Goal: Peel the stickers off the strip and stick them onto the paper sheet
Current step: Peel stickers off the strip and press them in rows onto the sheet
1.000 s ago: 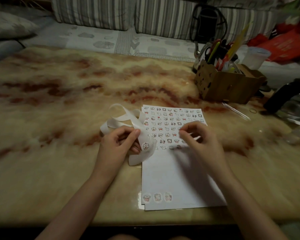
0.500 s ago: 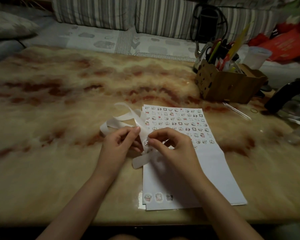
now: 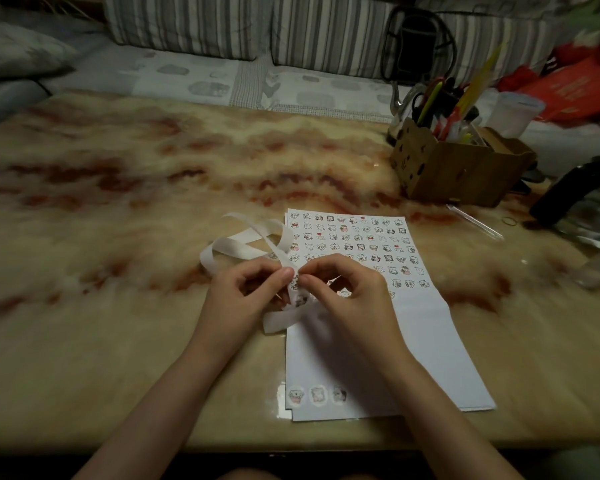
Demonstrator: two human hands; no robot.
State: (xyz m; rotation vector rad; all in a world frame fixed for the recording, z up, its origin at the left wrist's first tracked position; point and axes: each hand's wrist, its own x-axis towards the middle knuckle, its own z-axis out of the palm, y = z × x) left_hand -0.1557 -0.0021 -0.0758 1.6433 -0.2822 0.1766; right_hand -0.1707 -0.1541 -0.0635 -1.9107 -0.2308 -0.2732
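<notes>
A second ago I had the right hand (image 3: 355,299) out on the paper sheet (image 3: 430,358), fingertips down among the rows of small stickers (image 3: 354,237). It has since come back left and now meets the left hand (image 3: 243,299) over the sheet's left edge. The sheet's near right corner lies further right than it did a second ago and has not shifted in the last half second.

Both forearms reach in from the near edge of the worktop (image 3: 118,323) and converge. The left hand's fingers (image 3: 284,273) are curled, thumb and forefinger pinching the white strip (image 3: 243,244). The rest of the strip loops away behind the hand and a loose end hangs below it. The right hand's thumb and forefinger pinch in narrow at the same spot on the strip, just above a printed sticker (image 3: 301,299), with the other fingers curled loosely. I cannot tell whether a sticker is lifting yet.

Three larger stickers (image 3: 317,394) sit in a row at the sheet's near left corner. A cardboard box (image 3: 454,171) of pens stands far right.
</notes>
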